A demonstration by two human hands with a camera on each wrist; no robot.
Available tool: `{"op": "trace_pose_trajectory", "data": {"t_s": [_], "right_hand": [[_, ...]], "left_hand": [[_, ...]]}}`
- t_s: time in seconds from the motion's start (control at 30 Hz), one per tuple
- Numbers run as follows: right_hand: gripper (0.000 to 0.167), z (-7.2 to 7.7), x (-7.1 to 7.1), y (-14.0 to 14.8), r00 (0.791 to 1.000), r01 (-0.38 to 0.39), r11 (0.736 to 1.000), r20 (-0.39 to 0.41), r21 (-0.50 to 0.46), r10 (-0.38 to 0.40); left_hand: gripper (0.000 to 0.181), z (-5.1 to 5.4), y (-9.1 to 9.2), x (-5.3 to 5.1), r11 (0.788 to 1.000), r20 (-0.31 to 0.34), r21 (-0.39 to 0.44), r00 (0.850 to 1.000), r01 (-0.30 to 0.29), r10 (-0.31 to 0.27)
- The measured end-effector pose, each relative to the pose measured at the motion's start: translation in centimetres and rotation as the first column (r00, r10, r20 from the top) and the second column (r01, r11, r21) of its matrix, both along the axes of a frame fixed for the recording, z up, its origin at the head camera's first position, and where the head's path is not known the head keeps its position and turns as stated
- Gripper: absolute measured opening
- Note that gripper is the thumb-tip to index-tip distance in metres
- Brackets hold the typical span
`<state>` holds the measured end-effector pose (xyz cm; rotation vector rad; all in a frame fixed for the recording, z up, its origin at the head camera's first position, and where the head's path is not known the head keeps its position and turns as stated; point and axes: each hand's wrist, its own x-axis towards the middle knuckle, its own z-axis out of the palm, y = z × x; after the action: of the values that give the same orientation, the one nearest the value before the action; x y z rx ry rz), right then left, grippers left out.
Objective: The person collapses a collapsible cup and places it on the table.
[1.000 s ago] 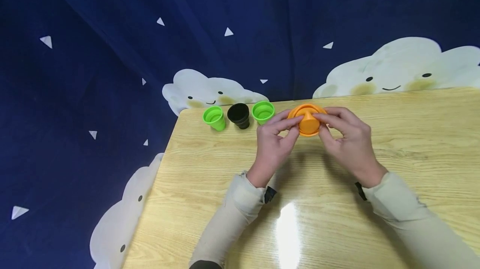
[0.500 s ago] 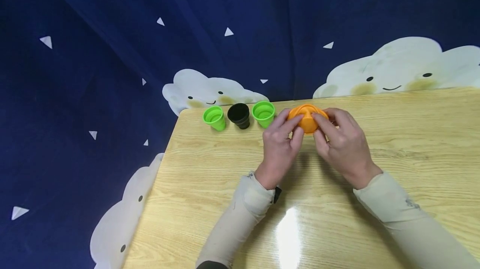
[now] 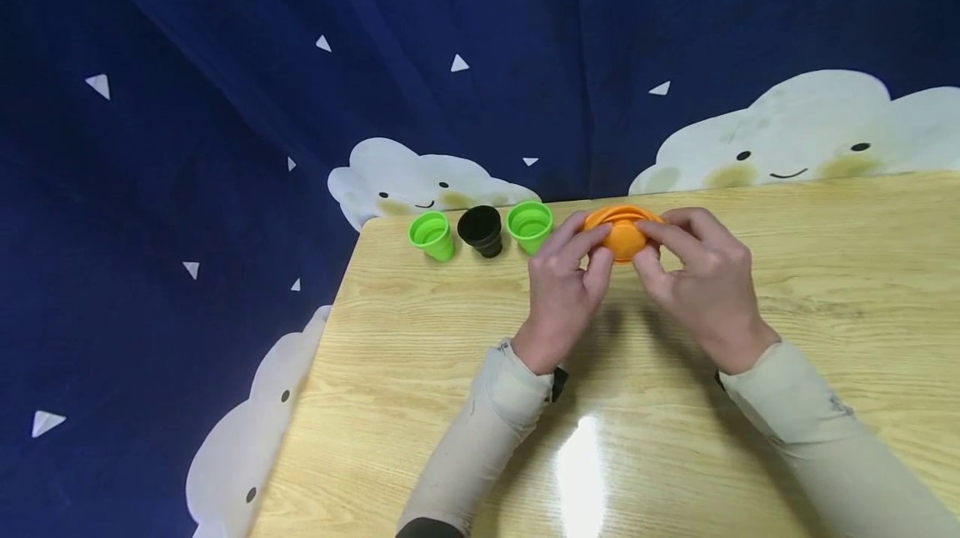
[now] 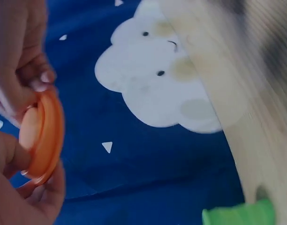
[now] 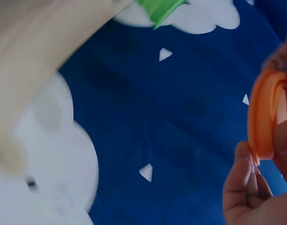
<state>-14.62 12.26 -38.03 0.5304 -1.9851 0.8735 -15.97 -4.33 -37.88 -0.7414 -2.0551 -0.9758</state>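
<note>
An orange collapsible cup (image 3: 625, 241), folded nearly flat, is held above the back part of the table. My left hand (image 3: 561, 288) pinches its left rim, and my right hand (image 3: 701, 280) pinches the right rim. Both index fingers reach over the cup's round middle. Seen edge-on in the left wrist view, the orange cup (image 4: 47, 138) is a thin stack of rings between the two hands. The right wrist view shows the same cup (image 5: 265, 117) from its other side, with fingers at both ends.
Left of the hands, a green cup (image 3: 529, 226), a black cup (image 3: 481, 230) and another green cup (image 3: 431, 236) stand upright in a row along the back edge of the wooden table (image 3: 390, 355). Behind hangs a dark blue curtain (image 3: 480, 5) with clouds.
The raised fold in the orange cup's middle has gone, and its round centre now looks flat. The rim has bent and tilted. Both hands stay on it, having shifted slightly; the standing cups keep their places.
</note>
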Motion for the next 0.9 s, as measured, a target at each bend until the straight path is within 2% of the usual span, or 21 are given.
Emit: {"op": "trace_pose_trajectory", "data": {"t_s": [0.03,0.07,0.1,0.13,0.2,0.27,0.3,0.33,0.4,0.47,0.53,0.6,0.67,0.7,0.73,0.77,0.8,0.83,0.9], "right_hand": [[0.021,0.2,0.0,0.2,0.999,-0.018,0.999,0.043,-0.029,0.019],[0.019,0.4,0.1,0.3,0.995,-0.035,0.997,0.096,-0.062,0.041],[0.017,0.7,0.2,0.5,0.984,-0.054,0.993,0.164,-0.109,0.072],[0.015,1.0,0.3,0.7,0.966,-0.07,0.984,0.236,-0.164,0.108],[0.017,1.6,0.5,1.0,0.912,-0.096,0.958,0.361,-0.271,0.194],[0.022,2.0,0.6,1.3,0.85,-0.101,0.931,0.456,-0.35,0.263],[0.024,2.2,0.6,1.4,0.822,-0.103,0.917,0.486,-0.386,0.297],[0.027,2.2,0.5,1.5,0.8,-0.109,0.907,0.505,-0.407,0.323],[0.033,2.2,0.3,1.7,0.77,-0.119,0.898,0.531,-0.423,0.352],[0.037,2.1,0.2,1.7,0.757,-0.116,0.898,0.548,-0.423,0.356],[0.038,1.9,0.2,1.8,0.747,-0.112,0.896,0.558,-0.431,0.362],[0.037,1.8,0.2,1.8,0.747,-0.109,0.894,0.557,-0.435,0.362],[0.037,1.7,0.2,1.8,0.748,-0.109,0.889,0.552,-0.445,0.368],[0.037,1.6,0.2,1.8,0.751,-0.109,0.886,0.547,-0.45,0.37],[0.037,1.6,0.2,1.8,0.753,-0.108,0.885,0.543,-0.454,0.37],[0.037,1.5,0.2,1.9,0.757,-0.107,0.882,0.538,-0.459,0.372],[0.037,1.5,0.1,1.9,0.76,-0.108,0.88,0.532,-0.462,0.372],[0.037,1.4,0.1,2.0,0.764,-0.106,0.88,0.528,-0.463,0.371],[0.037,1.3,0.1,2.1,0.772,-0.105,0.878,0.518,-0.467,0.369]], "left_hand": [[0.021,0.1,-0.1,0.0,0.999,0.058,0.041,0.998,0.022,-0.024],[0.021,0.1,-0.2,-0.1,0.994,0.127,0.096,0.99,0.052,-0.064],[0.021,0.2,-0.4,-0.1,0.983,0.199,0.165,0.973,0.08,-0.112],[0.019,0.2,-0.6,-0.2,0.964,0.266,0.245,0.949,0.105,-0.171],[0.016,0.2,-1.1,-0.3,0.912,0.374,0.39,0.883,0.126,-0.282],[0.012,0.2,-1.6,-0.4,0.844,0.439,0.523,0.813,0.117,-0.384],[0.01,0.2,-1.9,-0.4,0.81,0.452,0.577,0.785,0.106,-0.424],[0.008,0.2,-2.1,-0.5,0.777,0.455,0.622,0.762,0.098,-0.46],[0.008,0.2,-2.4,-0.5,0.725,0.452,0.683,0.731,0.085,-0.511],[0.011,0.3,-2.6,-0.5,0.689,0.446,0.72,0.708,0.079,-0.547],[0.017,0.4,-2.6,-0.5,0.675,0.451,0.735,0.692,0.071,-0.564],[0.026,0.4,-2.6,-0.5,0.665,0.462,0.745,0.675,0.056,-0.575],[0.034,0.4,-2.7,-0.6,0.656,0.485,0.754,0.647,0.031,-0.588],[0.037,0.4,-2.8,-0.6,0.648,0.498,0.761,0.626,0.014,-0.599],[0.037,0.4,-2.9,-0.7,0.637,0.512,0.771,0.598,-0.003,-0.616],[0.034,0.4,-3.0,-0.7,0.637,0.535,0.771,0.566,-0.023,-0.628],[0.03,0.3,-3.1,-0.8,0.638,0.56,0.769,0.526,-0.043,-0.64],[0.028,0.3,-3.2,-0.9,0.645,0.59,0.762,0.481,-0.066,-0.648],[0.032,0.3,-3.4,-1.1,0.657,0.642,0.746,0.379,-0.11,-0.666]]}}
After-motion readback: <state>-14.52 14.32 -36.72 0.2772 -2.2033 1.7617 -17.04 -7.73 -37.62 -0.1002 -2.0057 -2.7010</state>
